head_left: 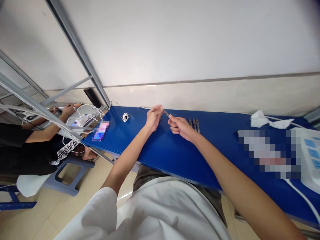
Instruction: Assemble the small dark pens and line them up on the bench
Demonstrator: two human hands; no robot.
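Above the blue table, my right hand [180,126] is closed around a slim dark grey pen-like object [166,113]. This object slants up and to the left, towards my left hand [154,119]. The fingers of my left hand meet at its far end and appear to pinch it; the exact contact is too small to make out. Just right of my right hand, several similar slim grey pen-like objects [194,125] lie side by side on the table.
The blue table [160,155] runs along a wall. On its left are a small white device [125,117] and a phone [101,130]; on its right, crumpled white tissue [260,119], a blurred item and a white machine [310,156]. Beyond a metal frame [72,40], a co-worker sits working.
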